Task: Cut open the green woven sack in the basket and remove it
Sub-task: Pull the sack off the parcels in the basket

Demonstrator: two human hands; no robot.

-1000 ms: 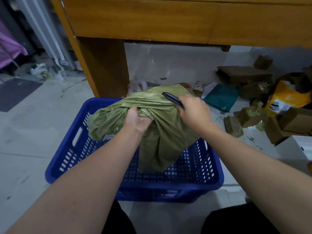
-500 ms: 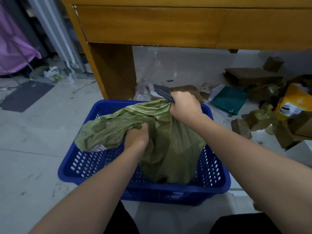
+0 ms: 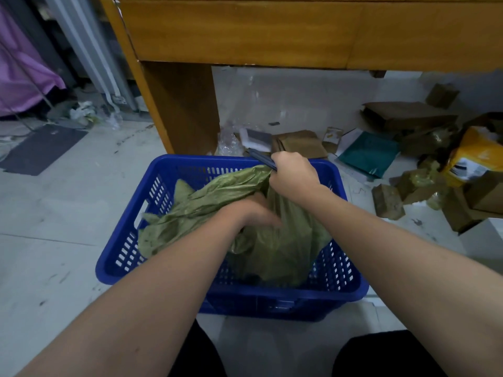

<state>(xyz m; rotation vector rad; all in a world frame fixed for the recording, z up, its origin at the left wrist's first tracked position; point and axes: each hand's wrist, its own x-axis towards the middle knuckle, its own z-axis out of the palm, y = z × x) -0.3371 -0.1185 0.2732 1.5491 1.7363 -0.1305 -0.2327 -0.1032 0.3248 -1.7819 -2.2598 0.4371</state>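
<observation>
From the head camera, the green sack (image 3: 217, 202) lies slumped in the blue basket (image 3: 163, 172). The right hand (image 3: 295, 176) is fisted on the sack's far top edge together with a dark cutter (image 3: 262, 158). The left hand (image 3: 253, 212), blurred, presses into the fabric; its grip I cannot tell. The 2 hands sit close, so a slipping blade could nick the left one, or a hard tug could tip the basket.
</observation>
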